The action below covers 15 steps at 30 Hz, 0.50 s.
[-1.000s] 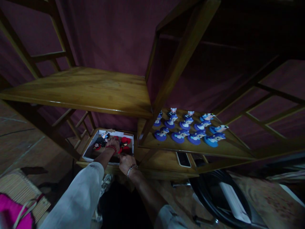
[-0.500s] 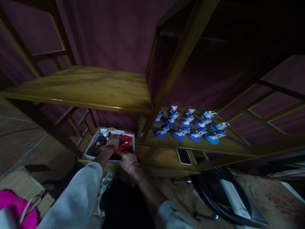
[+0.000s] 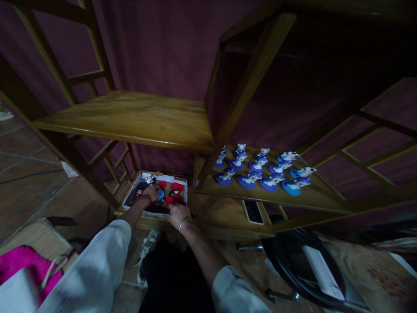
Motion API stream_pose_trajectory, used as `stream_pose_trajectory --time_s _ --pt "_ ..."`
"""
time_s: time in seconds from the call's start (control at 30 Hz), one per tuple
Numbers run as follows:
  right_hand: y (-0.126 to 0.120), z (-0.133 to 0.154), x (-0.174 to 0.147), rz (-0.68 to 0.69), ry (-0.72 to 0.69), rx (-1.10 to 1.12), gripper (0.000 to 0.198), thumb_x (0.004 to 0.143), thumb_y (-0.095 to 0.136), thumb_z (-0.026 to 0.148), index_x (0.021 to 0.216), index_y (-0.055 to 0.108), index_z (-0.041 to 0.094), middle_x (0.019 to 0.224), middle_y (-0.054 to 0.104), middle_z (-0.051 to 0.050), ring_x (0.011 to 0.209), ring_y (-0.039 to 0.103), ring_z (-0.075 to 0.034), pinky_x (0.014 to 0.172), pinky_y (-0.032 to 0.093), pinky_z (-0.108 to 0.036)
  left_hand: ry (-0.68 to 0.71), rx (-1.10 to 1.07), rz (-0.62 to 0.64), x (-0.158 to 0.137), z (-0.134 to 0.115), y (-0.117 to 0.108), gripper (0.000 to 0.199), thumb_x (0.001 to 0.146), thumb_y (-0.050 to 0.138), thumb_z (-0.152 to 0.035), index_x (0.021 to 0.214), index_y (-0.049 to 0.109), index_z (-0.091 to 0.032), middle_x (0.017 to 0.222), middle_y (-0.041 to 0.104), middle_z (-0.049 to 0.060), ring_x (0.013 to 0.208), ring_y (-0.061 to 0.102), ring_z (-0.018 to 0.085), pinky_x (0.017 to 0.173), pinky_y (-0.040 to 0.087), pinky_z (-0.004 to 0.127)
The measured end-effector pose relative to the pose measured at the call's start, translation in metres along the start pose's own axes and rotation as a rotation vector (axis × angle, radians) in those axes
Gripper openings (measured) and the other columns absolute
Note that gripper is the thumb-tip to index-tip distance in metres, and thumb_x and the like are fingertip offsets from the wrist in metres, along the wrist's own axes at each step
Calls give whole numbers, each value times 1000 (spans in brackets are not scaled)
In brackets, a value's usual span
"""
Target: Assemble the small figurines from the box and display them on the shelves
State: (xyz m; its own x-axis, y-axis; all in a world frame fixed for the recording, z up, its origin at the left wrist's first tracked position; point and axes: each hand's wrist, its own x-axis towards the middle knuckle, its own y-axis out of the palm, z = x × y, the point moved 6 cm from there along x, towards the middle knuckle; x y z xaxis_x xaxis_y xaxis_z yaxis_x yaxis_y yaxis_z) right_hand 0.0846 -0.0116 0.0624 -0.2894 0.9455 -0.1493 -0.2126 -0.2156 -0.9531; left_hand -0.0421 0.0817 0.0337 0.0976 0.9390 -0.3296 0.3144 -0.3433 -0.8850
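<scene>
A shallow white-walled cardboard box (image 3: 186,191) sits on the low shelf, with several small red, black and blue figurines (image 3: 176,188) inside. My left hand (image 3: 150,192), with a red bead bracelet, reaches down into the box. Its fingers are closed on a figurine with a round blue part (image 3: 160,194); the fingertips are partly hidden. At the front right of the box, my right hand (image 3: 177,215), wearing a silver bracelet, has curled fingers over the front rim, close to a red figurine (image 3: 169,200).
Several purple and blue figurines (image 3: 249,179) stand in rows on the shelf to the right. Below them lies a dark phone-like slab (image 3: 253,212). A wooden shelf board (image 3: 130,117) overhangs the box. A black chair (image 3: 293,261) and a woven stool (image 3: 35,243) flank me.
My left hand has shifted left relative to the box, and a blue part now shows beside its fingers. My right hand stays at the front rim. The view has moved slightly.
</scene>
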Motion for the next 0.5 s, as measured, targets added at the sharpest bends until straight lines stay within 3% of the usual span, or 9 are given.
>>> stream_pose_trajectory --time_s 0.27,0.5 --pt "2 0 2 35 15 -17 29 75 41 18 96 60 25 96 65 -3 89 59 -17 70 42 -25 -39 -235 -51 -8 16 4 24 75 48 -19 93 63 -19 96 65 2 91 58 13 75 43 18" --pt "3 -1 2 50 34 -13 31 74 42 17 98 59 27 98 64 -2 90 59 -16 72 41 -25 -133 -424 -47 -11 28 8 28 77 44 -13 101 59 -15 92 66 5 71 63 11 59 47 16"
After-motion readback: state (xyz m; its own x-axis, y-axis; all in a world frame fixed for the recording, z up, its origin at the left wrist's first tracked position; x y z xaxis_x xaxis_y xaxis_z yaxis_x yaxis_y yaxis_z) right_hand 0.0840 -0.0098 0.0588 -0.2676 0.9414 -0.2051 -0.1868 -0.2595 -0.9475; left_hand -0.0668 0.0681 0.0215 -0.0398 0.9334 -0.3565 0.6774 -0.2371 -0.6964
